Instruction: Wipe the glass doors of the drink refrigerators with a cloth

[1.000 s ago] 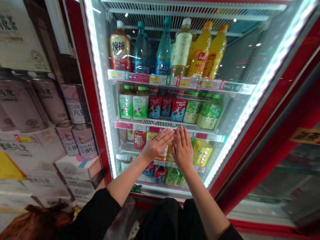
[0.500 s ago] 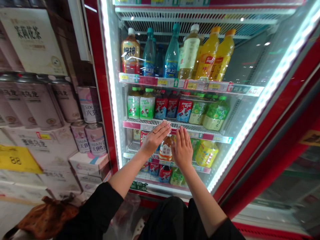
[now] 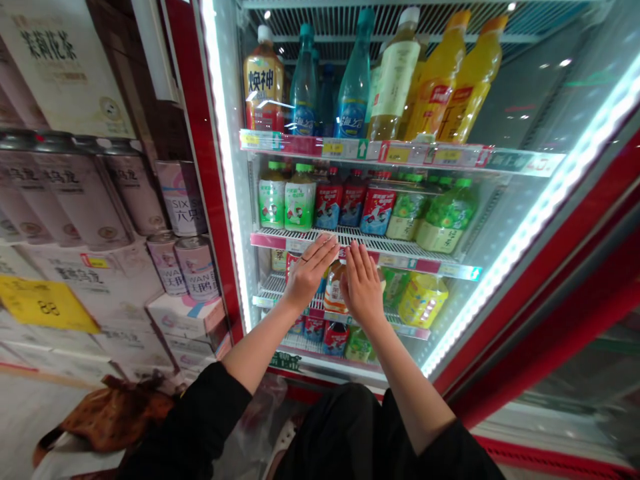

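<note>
My left hand (image 3: 311, 275) is stretched out flat, fingers straight, with a ring on one finger. Beside it, my right hand (image 3: 362, 285) is also flat, its fingers together and straight. The fingertips lean towards each other with a small gap between them. Neither palm shows anything held. Both hands are in front of the middle shelf edge (image 3: 416, 263) of a lit drinks fridge; I cannot tell whether they touch anything. Behind and between them stands an orange-labelled tea bottle (image 3: 333, 293), partly hidden by my right hand. Small green-capped bottles (image 3: 299, 200) stand on the shelf above.
Taller bottles, including a blue-green one (image 3: 353, 87) and a yellow one (image 3: 440, 80), fill the upper shelf. A yellow pack (image 3: 423, 300) sits lower right. To the left are stacked cans (image 3: 197, 267) and boxes. A brown bag (image 3: 107, 413) lies by the floor.
The view has shifted closer and downward, so the bottles look larger and the upper shelf sits higher. My hands keep nearly the same flat pose, side by side.
</note>
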Motion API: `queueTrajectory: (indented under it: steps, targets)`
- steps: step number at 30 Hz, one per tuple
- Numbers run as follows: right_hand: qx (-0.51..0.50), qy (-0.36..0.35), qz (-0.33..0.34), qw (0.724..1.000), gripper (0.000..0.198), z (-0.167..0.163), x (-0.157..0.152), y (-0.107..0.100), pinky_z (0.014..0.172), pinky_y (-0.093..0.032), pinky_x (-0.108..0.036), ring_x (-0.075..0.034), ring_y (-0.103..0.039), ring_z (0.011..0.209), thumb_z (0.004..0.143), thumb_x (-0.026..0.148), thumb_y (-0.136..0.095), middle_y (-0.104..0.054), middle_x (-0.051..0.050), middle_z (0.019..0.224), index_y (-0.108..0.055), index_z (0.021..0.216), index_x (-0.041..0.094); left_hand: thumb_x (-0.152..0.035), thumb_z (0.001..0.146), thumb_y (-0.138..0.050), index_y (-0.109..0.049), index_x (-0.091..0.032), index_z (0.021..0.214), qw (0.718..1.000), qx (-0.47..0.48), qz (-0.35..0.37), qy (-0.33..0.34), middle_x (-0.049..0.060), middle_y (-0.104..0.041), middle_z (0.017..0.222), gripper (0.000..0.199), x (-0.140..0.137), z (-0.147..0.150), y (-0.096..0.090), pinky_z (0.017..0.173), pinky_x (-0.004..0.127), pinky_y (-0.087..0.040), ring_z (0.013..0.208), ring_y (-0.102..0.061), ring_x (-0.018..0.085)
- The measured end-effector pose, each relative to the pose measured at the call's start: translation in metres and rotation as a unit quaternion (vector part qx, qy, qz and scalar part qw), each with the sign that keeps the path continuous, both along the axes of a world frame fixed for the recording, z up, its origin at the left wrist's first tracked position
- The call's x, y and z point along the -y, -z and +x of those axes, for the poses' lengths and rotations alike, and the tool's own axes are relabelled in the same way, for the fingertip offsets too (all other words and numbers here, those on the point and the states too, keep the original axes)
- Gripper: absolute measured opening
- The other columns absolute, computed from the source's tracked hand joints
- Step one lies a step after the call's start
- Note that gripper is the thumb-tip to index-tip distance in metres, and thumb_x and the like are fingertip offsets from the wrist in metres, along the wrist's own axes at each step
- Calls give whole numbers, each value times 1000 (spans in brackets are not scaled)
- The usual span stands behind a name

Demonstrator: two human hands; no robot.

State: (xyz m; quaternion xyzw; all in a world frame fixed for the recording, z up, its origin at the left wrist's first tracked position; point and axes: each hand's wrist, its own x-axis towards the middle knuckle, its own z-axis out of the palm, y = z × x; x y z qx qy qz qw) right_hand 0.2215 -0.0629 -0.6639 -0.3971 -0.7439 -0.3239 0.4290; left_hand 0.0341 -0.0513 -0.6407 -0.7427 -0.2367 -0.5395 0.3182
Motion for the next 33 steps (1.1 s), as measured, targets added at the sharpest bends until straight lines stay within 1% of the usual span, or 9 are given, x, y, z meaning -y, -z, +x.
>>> queueTrajectory:
  steps: [4, 8, 12, 16, 20, 25, 28, 30, 33]
  targets:
    - [12, -15, -15, 1000, 82, 4, -2, 1, 134, -44, -51, -27, -40, 168, 111, 16, -40, -37, -13, 182, 2, 181, 23, -4, 111, -51, -28, -25, 177, 1000, 6, -20, -6, 8, -60, 167, 73, 9, 13, 27, 132, 45, -54, 164, -46, 22]
    - [-12, -25, -18, 999, 82, 5, -6, 5, 136, -41, -56, -29, -38, 169, 111, 18, -41, -35, -13, 184, 1, 181, 25, -5, 112, -48, -19, -27, 179, 1000, -2, -22, -8, 6, -60, 167, 76, 6, 16, 9, 132, 45, -54, 164, -44, 20]
    - [-13, -31, -26, 999, 80, 6, -7, 7, 137, -38, -59, -29, -33, 171, 111, 16, -38, -33, -13, 184, -2, 182, 25, -2, 111, -50, -22, -32, 178, 999, 34, 8, -24, 4, -63, 165, 78, -2, 0, -7, 132, 44, -54, 162, -48, 19]
    - [-6, -10, -42, 999, 76, 5, -7, 8, 137, -36, -59, -29, -32, 172, 110, 17, -37, -36, -13, 184, -12, 182, 22, -1, 111, -48, -25, -35, 177, 995, 91, -11, -25, 2, -58, 169, 78, 2, -7, 16, 134, 51, -52, 163, -47, 23]
    - [-9, 14, -30, 999, 75, 1, -9, 12, 138, -34, -58, -29, -31, 172, 111, 20, -39, -36, -15, 183, -14, 181, 19, -4, 112, -49, -24, -32, 178, 997, 63, -31, -22, 4, -59, 168, 76, 7, 1, 35, 133, 51, -54, 162, -48, 24]
    - [2, 23, -6, 1000, 78, 3, -13, 16, 138, -35, -56, -31, -34, 171, 113, 25, -44, -32, -16, 184, -7, 181, 19, -7, 114, -44, -7, -40, 179, 998, 31, -44, -33, 0, -55, 172, 82, -9, -5, -4, 136, 51, -50, 165, -43, 23]
    - [6, 18, 1, 1000, 78, 4, -14, 16, 137, -36, -54, -30, -34, 171, 112, 25, -45, -34, -15, 184, -10, 181, 19, -6, 114, -44, -16, -42, 178, 996, 75, -3, -40, -1, -54, 173, 79, -19, -18, -24, 136, 54, -48, 164, -45, 26]
    - [7, 25, 9, 1000, 75, 3, -12, 15, 137, -36, -53, -30, -36, 170, 112, 26, -45, -38, -16, 182, -16, 181, 17, -4, 113, -46, -23, -39, 178, 995, 89, 18, -42, 1, -55, 173, 77, -18, -24, -21, 136, 54, -49, 163, -46, 26]
    - [3, 49, 14, 999, 68, -2, -8, 13, 137, -37, -49, -30, -42, 167, 112, 26, -45, -47, -19, 177, -30, 177, 13, -1, 111, -48, -24, -34, 178, 995, 97, 4, -40, 4, -55, 172, 78, -9, -20, 3, 136, 52, -49, 164, -45, 25]
